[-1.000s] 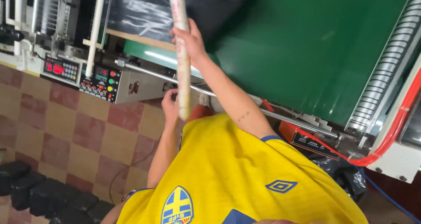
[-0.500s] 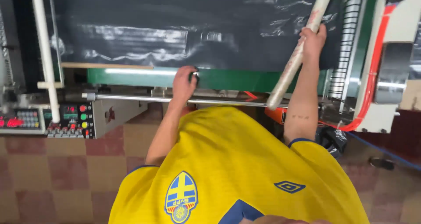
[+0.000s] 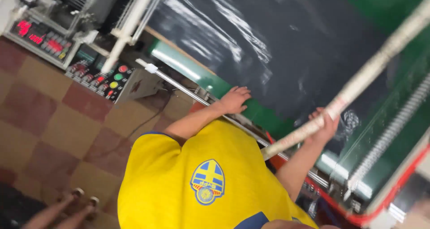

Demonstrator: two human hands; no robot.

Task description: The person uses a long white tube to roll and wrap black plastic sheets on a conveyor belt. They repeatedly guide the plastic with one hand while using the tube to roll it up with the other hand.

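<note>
Checkered tile floor (image 3: pixel 53 121) in red and tan runs under the person, whose yellow shirt (image 3: pixel 188 184) fills the near frame. Since half a second ago the view has rolled hard — machine now sits diagonal, and the control panel (image 3: pixel 96 76) with its red, green and yellow buttons has swung to upper left. Right hand (image 3: pixel 324 126) has fingers wrapped around the long pale tube (image 3: pixel 358 83), same grip as before, but the tube now slants low-left to upper-right across the black plastic film (image 3: pixel 268 45); its lower end pokes out near the thin metal rail (image 3: pixel 188 90). Left hand (image 3: pixel 235 99) was lower on the machine's front edge, now lies flat with fingers spread wide on the green bed (image 3: pixel 215 83), right at the film's near border, holding nothing. Judging by that, the tube is mid-carry over the film, not seated anywhere. Farther out — a white upright post (image 3: pixel 130 23) and a red hose (image 3: pixel 394 184) along the machine's right end.
</note>
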